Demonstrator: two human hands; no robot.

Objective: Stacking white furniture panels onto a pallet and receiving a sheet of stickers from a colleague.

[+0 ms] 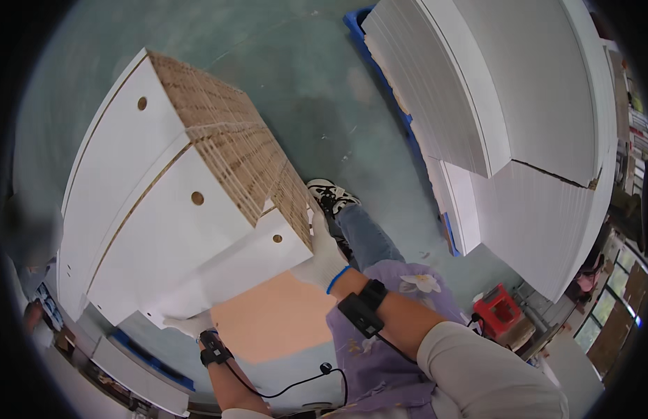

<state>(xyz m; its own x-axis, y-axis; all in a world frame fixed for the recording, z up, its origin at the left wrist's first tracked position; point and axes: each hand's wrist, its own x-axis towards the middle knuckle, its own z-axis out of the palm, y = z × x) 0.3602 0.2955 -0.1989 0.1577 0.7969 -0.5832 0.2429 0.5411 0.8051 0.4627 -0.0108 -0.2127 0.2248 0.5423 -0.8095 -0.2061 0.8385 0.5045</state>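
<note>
A white panel with a round hole near its right end lies on the near side of a tall stack of white panels. The stack's cut edges show brown and ribbed on the right. My right hand, in a white knit glove with a blue cuff, is closed on that panel's right end, thumb up along the edge. At the panel's lower left corner, my gloved left hand grips the edge; its fingers are partly hidden. Between my hands, below the panel, is a flat peach-coloured sheet.
Another large stack of white panels stands to the right on a blue pallet. A red crate sits at the lower right. My shoe is close to the near stack on the green floor. A black cable hangs between my forearms.
</note>
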